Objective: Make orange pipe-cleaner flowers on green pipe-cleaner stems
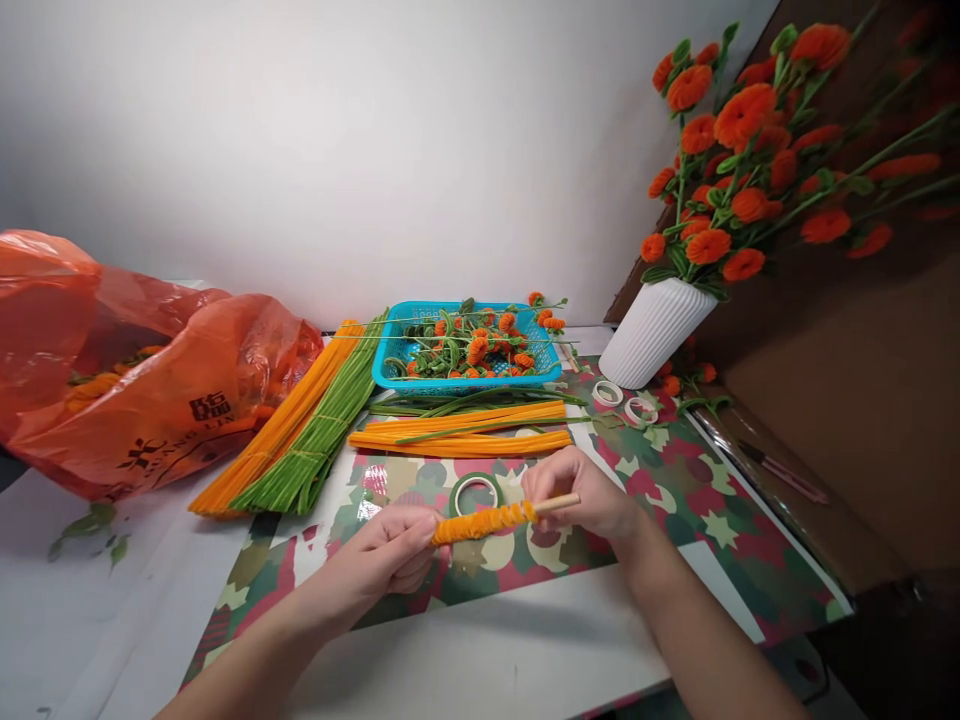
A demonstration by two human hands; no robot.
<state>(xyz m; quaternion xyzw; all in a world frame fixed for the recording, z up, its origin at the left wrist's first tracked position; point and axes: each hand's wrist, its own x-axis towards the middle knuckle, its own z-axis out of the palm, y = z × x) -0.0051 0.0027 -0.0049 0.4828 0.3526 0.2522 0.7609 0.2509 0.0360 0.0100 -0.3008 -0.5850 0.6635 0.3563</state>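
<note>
An orange pipe cleaner (484, 522) is wound in a coil around a thin wooden stick (559, 503), held level above the table. My left hand (397, 545) is closed on the coil's left end, thumb on top. At the other end, my right hand (581, 490) has its fingers pinched by the last loose turns, with the bare stick tip poking out in front of them. Just what those fingertips grip is partly hidden. Behind the coil a roll of green tape (459, 484) lies on the patterned mat (420, 478).
Loose orange pipe cleaners (465, 444) lie before a blue basket (382, 370) of small flowers. Orange and green bundles (315, 450) sit left, beside an orange plastic bag (187, 420). White tape rolls (607, 393) and a white vase (652, 335) of orange flowers stand right.
</note>
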